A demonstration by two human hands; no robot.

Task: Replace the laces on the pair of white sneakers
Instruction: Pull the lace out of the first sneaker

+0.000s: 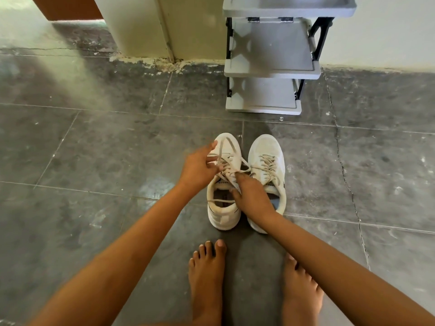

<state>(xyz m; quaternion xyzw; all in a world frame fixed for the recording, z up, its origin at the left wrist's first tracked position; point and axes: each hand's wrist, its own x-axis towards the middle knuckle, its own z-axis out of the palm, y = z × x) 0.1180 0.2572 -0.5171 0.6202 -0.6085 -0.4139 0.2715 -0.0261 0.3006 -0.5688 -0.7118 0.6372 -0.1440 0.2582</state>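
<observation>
Two hands are recorded over one sneaker of the pair. The right hand (251, 196) is curled downward at the tongue of the left sneaker (222, 215), and a strand of the lace (231, 182) is pinched between thumb and forefinger. The left hand (199, 167) is held over the same shoe nearer the toe, with the forefinger stretched forward and the other fingers bent among the loosened strands. Motion blur is noted there, so it cannot be told whether a strand is actually gripped. The lace is seen slack: one strand is lifted over the toe cap and another is draped across the shoe's opening. The right sneaker (268, 147) is stood just beside the left one, toes pointed away from the person, with the second lace (267, 164) threaded through its eyelets. Both shoes are placed near the middle of the dark tiled floor (94, 149). Two bare feet (207, 278) are planted just behind the heels. At the floor's far edge, against the wall, a grey tiered shoe rack (270, 69) is stood.
</observation>
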